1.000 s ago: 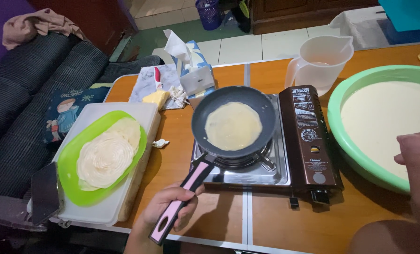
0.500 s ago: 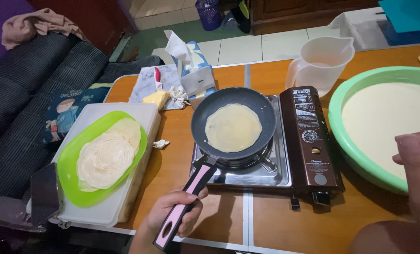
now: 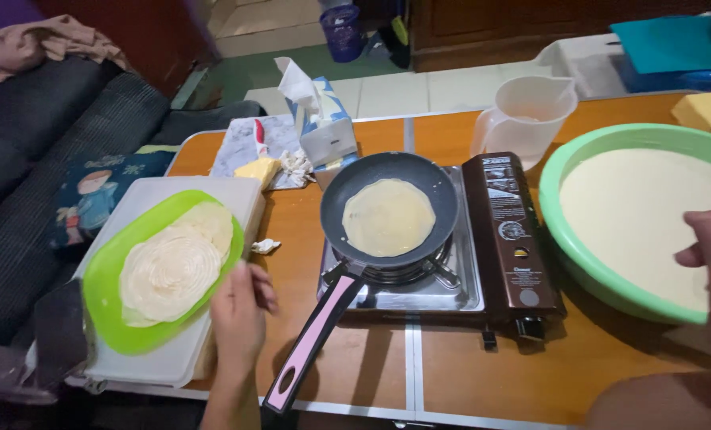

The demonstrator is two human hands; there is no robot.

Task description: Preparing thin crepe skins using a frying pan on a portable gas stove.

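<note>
Pink and black, the pan handle (image 3: 312, 338) lies free just right of our left hand (image 3: 240, 314), whose grip is loose and empty, fingers near the rim of the green plate (image 3: 105, 275) stacked with finished crepes (image 3: 172, 267). Right of that handle, the frying pan (image 3: 389, 209) sits on the portable stove (image 3: 451, 255) with a thin crepe (image 3: 388, 216) cooking. Further right, our right hand (image 3: 710, 255) rests on the green batter bowl (image 3: 562, 231); we cannot tell its grip.

2 bare hands (image 3: 240, 314), no sleeves
</note>
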